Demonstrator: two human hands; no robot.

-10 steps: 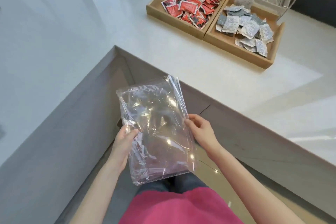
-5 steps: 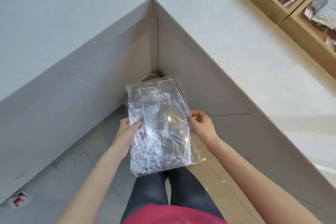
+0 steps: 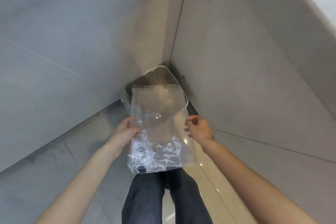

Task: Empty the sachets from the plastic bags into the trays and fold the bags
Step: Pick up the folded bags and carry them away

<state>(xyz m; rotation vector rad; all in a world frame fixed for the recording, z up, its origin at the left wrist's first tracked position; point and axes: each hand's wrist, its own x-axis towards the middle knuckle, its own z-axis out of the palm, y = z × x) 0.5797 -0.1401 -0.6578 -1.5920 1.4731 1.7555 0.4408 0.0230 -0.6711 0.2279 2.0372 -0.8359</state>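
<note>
Clear crinkly plastic bag (image 3: 160, 129) pinched flat by left hand (image 3: 125, 129) and right hand (image 3: 199, 128); glossy tiled floor (image 3: 54, 165), grey panel corner.

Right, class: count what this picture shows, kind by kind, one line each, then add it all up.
Clear plastic bag: 1
Hands gripping its sides: 2, left hand, right hand
Bin in the corner: 1
Total: 4

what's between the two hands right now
In the head view, the clear plastic bag spans the gap: the left hand grips one side edge, the right hand pinches the other. It looks empty.
</note>
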